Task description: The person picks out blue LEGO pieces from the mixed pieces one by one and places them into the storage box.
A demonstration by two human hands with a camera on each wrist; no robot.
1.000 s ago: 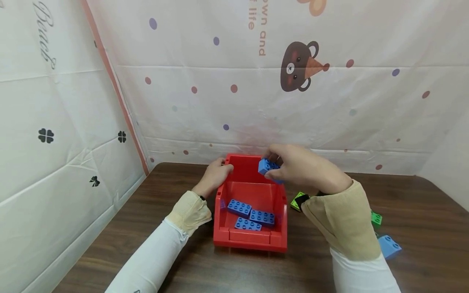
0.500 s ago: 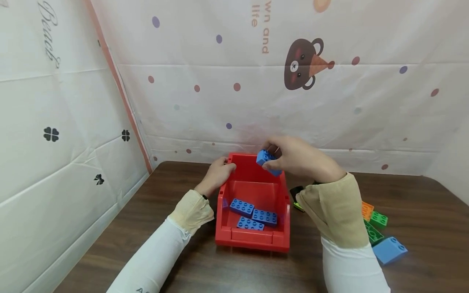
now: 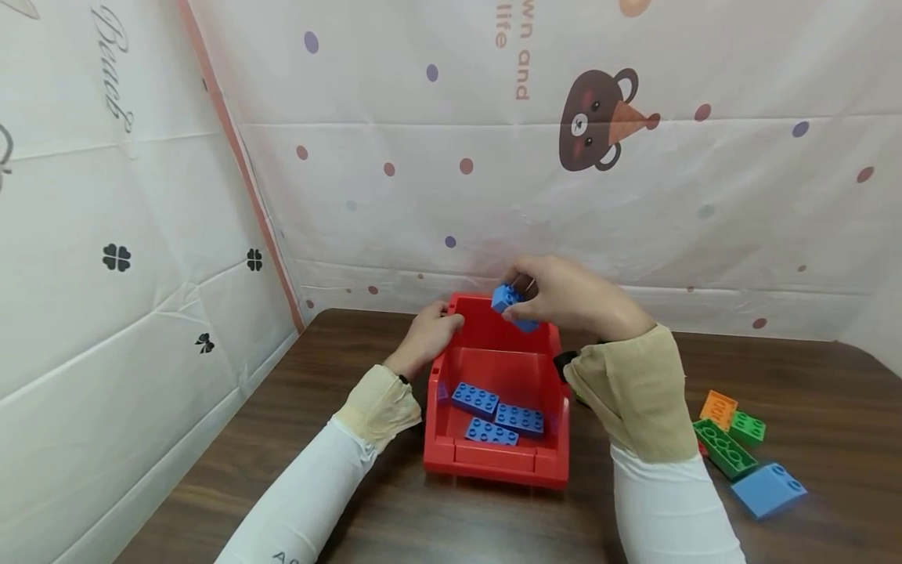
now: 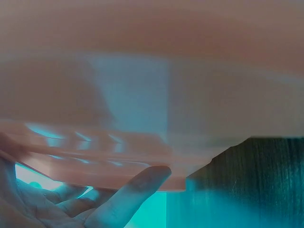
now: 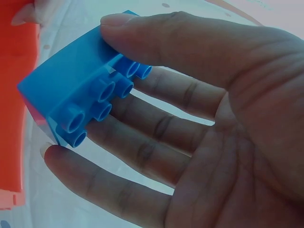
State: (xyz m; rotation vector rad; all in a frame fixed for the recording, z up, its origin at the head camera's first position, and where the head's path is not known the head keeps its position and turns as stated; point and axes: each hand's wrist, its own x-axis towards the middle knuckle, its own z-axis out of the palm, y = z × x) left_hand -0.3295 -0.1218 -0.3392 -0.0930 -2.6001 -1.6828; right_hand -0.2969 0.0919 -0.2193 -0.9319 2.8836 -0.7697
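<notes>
Table [image 3: 268, 423], held brick [image 5: 71, 71], binned bricks [image 3: 519, 420] from head only, left wrist: perhaps bin [image 4: 142, 95]

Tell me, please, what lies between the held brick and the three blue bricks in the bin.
Nothing: the head view shows only the bare inside of the red bin between the held brick and the three blue bricks.

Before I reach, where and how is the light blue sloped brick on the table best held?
Probably pinch the light blue sloped brick by its studded end, coming from above at picture right: fingers may slip on its smooth slope, and the long green brick lies close, toward the left.
</notes>
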